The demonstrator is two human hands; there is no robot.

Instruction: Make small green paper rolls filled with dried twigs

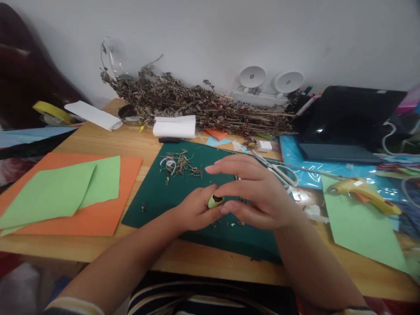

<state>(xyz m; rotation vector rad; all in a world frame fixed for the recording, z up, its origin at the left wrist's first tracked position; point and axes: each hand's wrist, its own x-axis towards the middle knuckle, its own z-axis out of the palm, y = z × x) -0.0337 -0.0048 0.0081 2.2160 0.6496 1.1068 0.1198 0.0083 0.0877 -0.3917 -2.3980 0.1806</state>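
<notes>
left hand [193, 212] pinches a small green paper roll [215, 201] at its fingertips, above the dark green cutting mat [154, 197]. right hand [259, 192] touches the roll from the other side, fingers half spread. scissors [278, 170] just beyond right hand; glue gun [364, 192] farther out.

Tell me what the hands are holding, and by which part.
A small green paper roll is pinched by its sides between the fingertips of the left hand and the right hand, over the green mat.

Dark shirt [210, 302], pale stripes
</notes>
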